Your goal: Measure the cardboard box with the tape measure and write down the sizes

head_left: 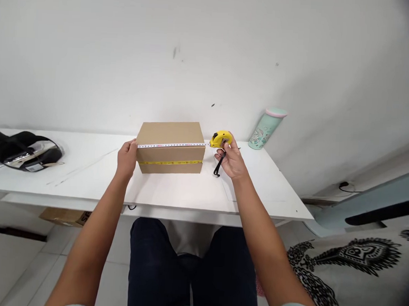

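Observation:
A brown cardboard box (173,133) with a yellow strip of tape along its front sits on the white desk. The white blade of a yellow tape measure (220,138) stretches across the box's upper front edge. At the box's left end, my left hand (126,159) is closed on the blade's end, its fingertips partly hidden. My right hand (234,161) holds the tape measure's case just beyond the box's right side. A black wrist strap (219,165) dangles from the case.
A mint-green tumbler (266,129) with a pink rim stands at the back right by the wall. White paper (261,183) lies under my right hand. Black items with plastic packaging (29,153) lie at the far left. Below the white desk (175,192) is another cardboard box (64,216).

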The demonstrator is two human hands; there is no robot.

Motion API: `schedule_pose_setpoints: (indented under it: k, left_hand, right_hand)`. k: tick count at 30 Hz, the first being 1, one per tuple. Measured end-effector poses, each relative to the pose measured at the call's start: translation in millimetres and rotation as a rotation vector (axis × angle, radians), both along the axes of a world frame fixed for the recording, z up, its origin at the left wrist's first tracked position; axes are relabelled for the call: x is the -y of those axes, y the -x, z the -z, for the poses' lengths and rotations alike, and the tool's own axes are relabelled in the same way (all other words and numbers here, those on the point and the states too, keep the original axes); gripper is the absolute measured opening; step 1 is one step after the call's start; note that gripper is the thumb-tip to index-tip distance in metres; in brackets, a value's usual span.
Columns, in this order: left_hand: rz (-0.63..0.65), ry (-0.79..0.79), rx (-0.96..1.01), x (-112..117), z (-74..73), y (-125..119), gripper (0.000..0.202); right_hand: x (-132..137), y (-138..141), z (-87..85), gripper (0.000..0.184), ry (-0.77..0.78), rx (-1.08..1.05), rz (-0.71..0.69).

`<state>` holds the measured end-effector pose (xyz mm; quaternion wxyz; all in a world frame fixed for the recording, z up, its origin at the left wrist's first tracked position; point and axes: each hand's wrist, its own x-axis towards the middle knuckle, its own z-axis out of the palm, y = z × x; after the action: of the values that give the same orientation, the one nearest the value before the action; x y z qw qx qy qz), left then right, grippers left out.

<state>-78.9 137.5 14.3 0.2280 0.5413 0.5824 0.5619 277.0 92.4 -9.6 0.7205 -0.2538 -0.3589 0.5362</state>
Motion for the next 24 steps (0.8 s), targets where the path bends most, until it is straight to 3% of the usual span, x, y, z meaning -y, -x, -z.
schedule_pose_setpoints:
  k: [4,10,24]
  left_hand:
    - [0.028,0.034,0.069,1.8,-1.6,-0.4,0.041]
    - [0.038,0.043,0.109,5.5,-3.0,-3.3,0.039]
    - [0.002,0.095,-0.019,14.2,-19.4,13.8,0.032]
  right_hand:
    - [3.0,4.7,-4.8,0.059,0.017,0.101,0.007]
    - [0.8,5.8,1.6,0.055,-0.002,0.077,-0.031]
    - [9.1,7.4,-2.5,0.062,0.024,0.144,-0.004]
